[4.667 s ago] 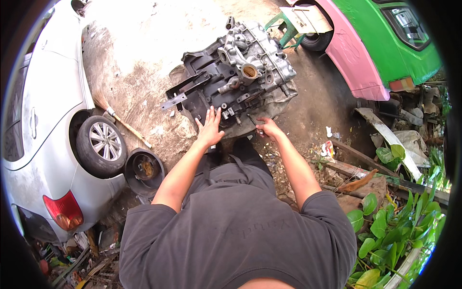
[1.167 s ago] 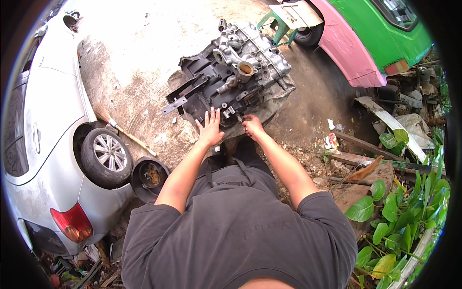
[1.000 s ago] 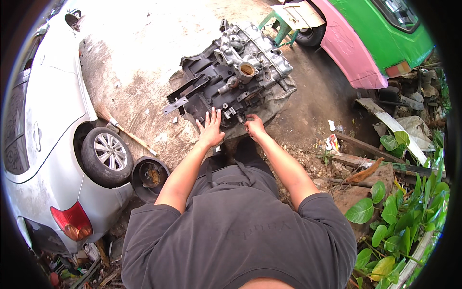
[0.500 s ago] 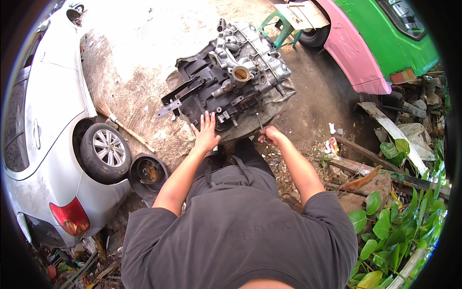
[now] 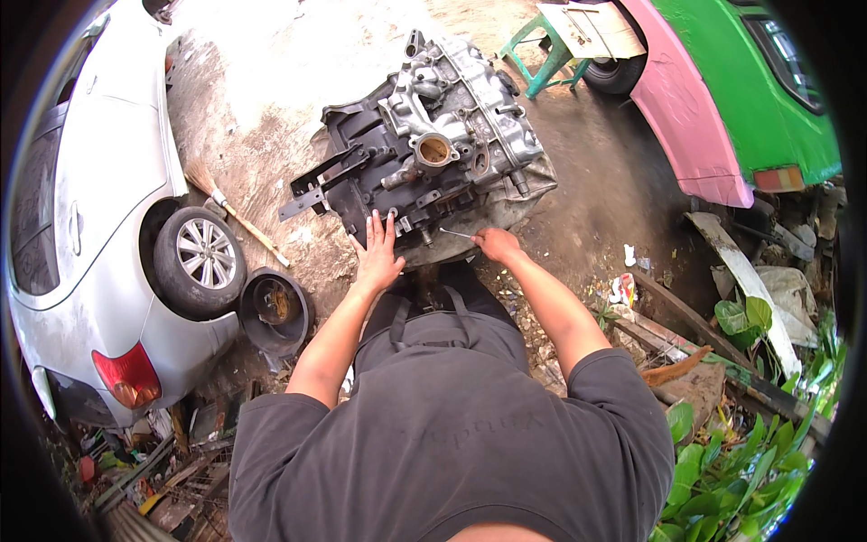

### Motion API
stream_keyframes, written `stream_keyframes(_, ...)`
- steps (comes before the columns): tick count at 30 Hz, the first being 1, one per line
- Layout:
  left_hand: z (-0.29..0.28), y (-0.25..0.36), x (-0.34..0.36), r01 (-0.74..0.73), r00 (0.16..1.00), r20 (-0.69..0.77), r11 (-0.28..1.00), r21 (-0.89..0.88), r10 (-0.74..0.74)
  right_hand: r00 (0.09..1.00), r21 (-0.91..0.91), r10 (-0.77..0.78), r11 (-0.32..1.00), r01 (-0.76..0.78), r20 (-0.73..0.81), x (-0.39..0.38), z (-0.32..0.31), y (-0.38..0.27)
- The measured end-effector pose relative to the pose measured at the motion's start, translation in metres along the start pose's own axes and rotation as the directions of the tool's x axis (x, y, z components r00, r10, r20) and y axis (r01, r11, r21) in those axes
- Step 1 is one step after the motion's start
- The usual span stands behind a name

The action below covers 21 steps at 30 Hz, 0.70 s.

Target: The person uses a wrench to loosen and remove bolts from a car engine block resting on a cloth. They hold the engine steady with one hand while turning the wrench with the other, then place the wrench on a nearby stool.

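A dark and silver engine (image 5: 433, 149), with a round port crusted brown inside, lies on a crumpled grey sheet (image 5: 506, 212) in front of me. My left hand (image 5: 377, 253) rests with spread fingers on the engine's near left edge. In my right hand (image 5: 492, 242), a slim metal wrench (image 5: 456, 231) points left, its far end by a cylindrical fitting low on the engine's near side. Whether that end touches the fitting, I cannot tell.
Left are a silver car (image 5: 108, 235), a broom (image 5: 244, 226) and a black tub (image 5: 275, 316). Behind right are a green stool (image 5: 542, 50) with a board on top and a green-and-pink vehicle (image 5: 695, 99). Scrap boards (image 5: 750, 289) and plants (image 5: 722, 470) lie right.
My right hand has pulled back rightward from the fitting, and the wrench has swung from upright to lying leftward, toward the engine. My left hand stays on the engine; the view has shifted slightly.
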<state>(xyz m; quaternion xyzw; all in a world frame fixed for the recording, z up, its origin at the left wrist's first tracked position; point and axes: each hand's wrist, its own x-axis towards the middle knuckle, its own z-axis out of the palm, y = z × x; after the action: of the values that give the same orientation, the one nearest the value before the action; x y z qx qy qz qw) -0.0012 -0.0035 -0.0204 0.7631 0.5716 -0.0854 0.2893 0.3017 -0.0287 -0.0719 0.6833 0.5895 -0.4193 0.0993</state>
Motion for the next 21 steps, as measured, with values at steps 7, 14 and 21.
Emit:
stream_keyframes(7,0.003,0.006,0.002,0.066,0.998,0.017,0.998,0.022,-0.066,0.993,-0.056,-0.113,0.992,0.114,0.026,0.029,-0.004,0.001)
stream_keyframes(14,0.002,0.007,0.001,0.088,0.996,0.021,0.996,0.022,-0.089,0.985,-0.047,-0.157,0.986,0.160,0.070,0.044,-0.018,0.009)
stream_keyframes(21,0.002,0.008,0.002,0.097,0.995,0.025,0.995,-0.017,-0.096,0.987,-0.083,-0.130,0.987,0.138,0.098,0.041,-0.033,0.004)
